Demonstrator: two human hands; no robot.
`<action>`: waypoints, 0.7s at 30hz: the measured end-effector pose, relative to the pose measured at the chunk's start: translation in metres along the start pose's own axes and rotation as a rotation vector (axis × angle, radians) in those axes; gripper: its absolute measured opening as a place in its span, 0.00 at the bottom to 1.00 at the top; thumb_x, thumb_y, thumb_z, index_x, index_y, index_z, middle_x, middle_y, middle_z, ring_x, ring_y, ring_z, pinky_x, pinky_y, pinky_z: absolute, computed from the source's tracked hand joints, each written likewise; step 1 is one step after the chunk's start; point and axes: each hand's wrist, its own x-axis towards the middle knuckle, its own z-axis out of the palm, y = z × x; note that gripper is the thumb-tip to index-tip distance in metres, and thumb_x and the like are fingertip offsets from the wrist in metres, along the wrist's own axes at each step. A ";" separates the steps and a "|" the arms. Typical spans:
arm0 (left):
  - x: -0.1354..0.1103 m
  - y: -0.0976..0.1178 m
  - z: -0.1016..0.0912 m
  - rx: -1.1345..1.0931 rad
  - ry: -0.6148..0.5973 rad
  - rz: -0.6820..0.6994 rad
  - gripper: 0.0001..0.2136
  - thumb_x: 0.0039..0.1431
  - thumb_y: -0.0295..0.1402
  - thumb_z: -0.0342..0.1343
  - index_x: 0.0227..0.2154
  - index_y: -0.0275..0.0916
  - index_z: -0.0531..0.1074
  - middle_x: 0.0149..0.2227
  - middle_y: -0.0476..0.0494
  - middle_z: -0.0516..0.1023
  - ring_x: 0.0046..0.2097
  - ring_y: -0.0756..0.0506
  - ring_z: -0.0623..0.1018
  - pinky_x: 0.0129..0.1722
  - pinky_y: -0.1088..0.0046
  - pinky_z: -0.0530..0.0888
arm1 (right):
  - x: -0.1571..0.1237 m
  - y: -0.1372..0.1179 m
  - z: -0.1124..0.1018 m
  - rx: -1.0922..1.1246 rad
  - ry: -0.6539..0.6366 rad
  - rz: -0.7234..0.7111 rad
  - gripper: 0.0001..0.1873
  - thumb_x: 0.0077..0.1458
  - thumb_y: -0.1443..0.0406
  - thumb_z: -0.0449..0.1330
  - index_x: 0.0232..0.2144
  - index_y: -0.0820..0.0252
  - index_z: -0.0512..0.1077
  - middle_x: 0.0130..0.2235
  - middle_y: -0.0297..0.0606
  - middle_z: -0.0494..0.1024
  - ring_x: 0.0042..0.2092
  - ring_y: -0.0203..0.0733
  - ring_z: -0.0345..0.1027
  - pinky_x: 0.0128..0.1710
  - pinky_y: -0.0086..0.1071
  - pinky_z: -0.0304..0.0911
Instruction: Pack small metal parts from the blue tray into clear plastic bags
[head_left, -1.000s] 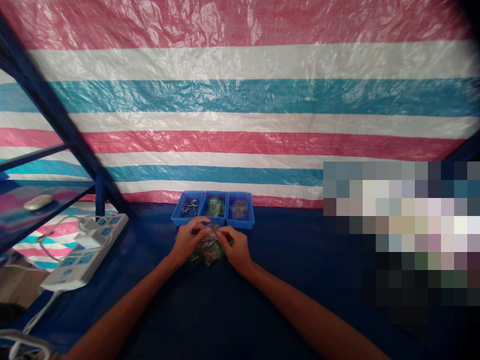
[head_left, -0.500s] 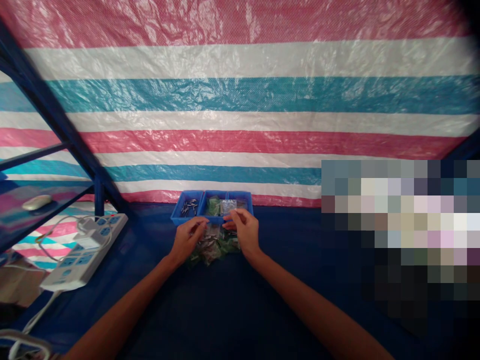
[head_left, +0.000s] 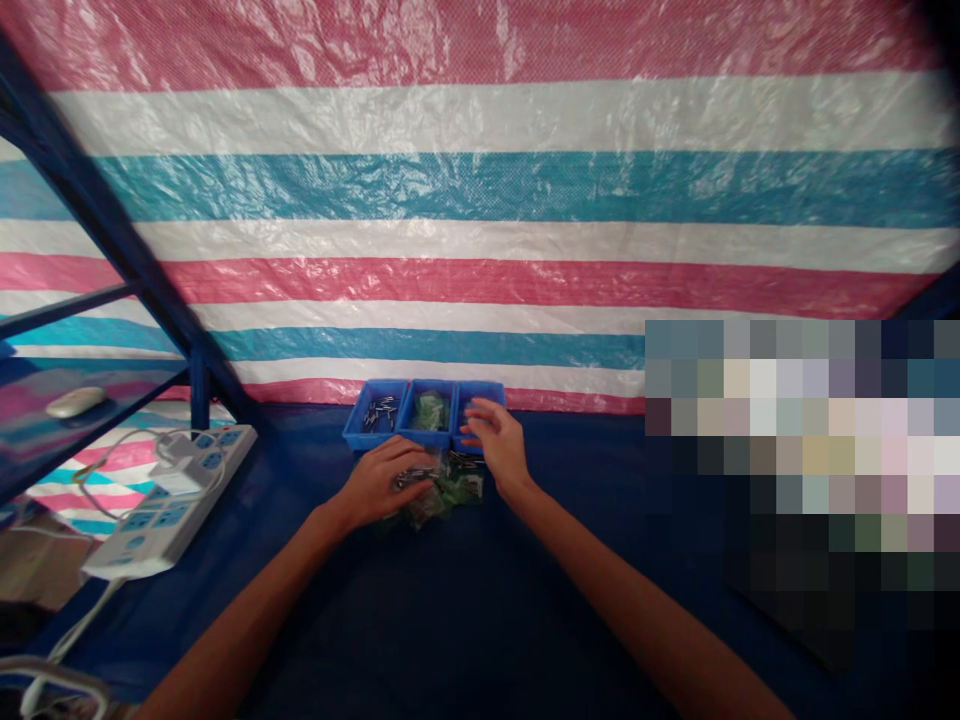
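Observation:
My left hand (head_left: 386, 482) reaches over a pile of small clear and green plastic bags (head_left: 442, 495), its fingers stretched and thumb apart. Some metal pieces show among the bags. Just behind the pile stand three joined blue bins (head_left: 427, 437). Short metal pins (head_left: 379, 412) lie in the left bin, and a greenish plastic bag (head_left: 431, 410) is in the middle one. At the right bin, my right hand (head_left: 502, 440) hovers with its fingers apart and slightly bent; nothing shows in it. The hand partly hides that bin's inside.
A white power strip (head_left: 169, 510) with plugged-in adapters and cables lies on the left of the dark blue table (head_left: 420, 620). A pale computer mouse (head_left: 75, 403) rests beyond a blue metal frame (head_left: 196, 385). Striped plastic sheeting (head_left: 480, 190) hangs behind. The right side is pixelated.
The small clear bag seen at my right fingertips is out of sight, and that hand has shifted right with fingers spread. My left hand has opened and come down over the pile.

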 end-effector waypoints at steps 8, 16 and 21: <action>-0.003 -0.014 -0.007 0.075 -0.132 0.020 0.28 0.49 0.45 0.60 0.53 0.44 0.66 0.56 0.37 0.64 0.58 0.36 0.63 0.57 0.54 0.60 | -0.004 -0.028 -0.013 -0.987 -0.615 -0.281 0.08 0.47 0.67 0.63 0.34 0.58 0.74 0.28 0.33 0.76 0.31 0.38 0.69 0.32 0.28 0.58; -0.004 -0.015 -0.013 0.122 -0.040 -0.037 0.24 0.53 0.43 0.57 0.53 0.43 0.66 0.53 0.39 0.68 0.56 0.39 0.65 0.56 0.57 0.63 | -0.019 -0.033 -0.005 -1.221 -0.708 -0.404 0.10 0.50 0.65 0.62 0.38 0.57 0.72 0.34 0.37 0.75 0.37 0.41 0.69 0.33 0.28 0.55; -0.006 -0.025 -0.007 0.111 0.002 -0.082 0.13 0.60 0.38 0.50 0.45 0.40 0.72 0.42 0.41 0.75 0.45 0.45 0.73 0.47 0.67 0.70 | -0.020 -0.023 0.006 -1.258 -0.550 -0.339 0.07 0.56 0.64 0.56 0.34 0.59 0.73 0.35 0.40 0.77 0.38 0.41 0.69 0.34 0.29 0.56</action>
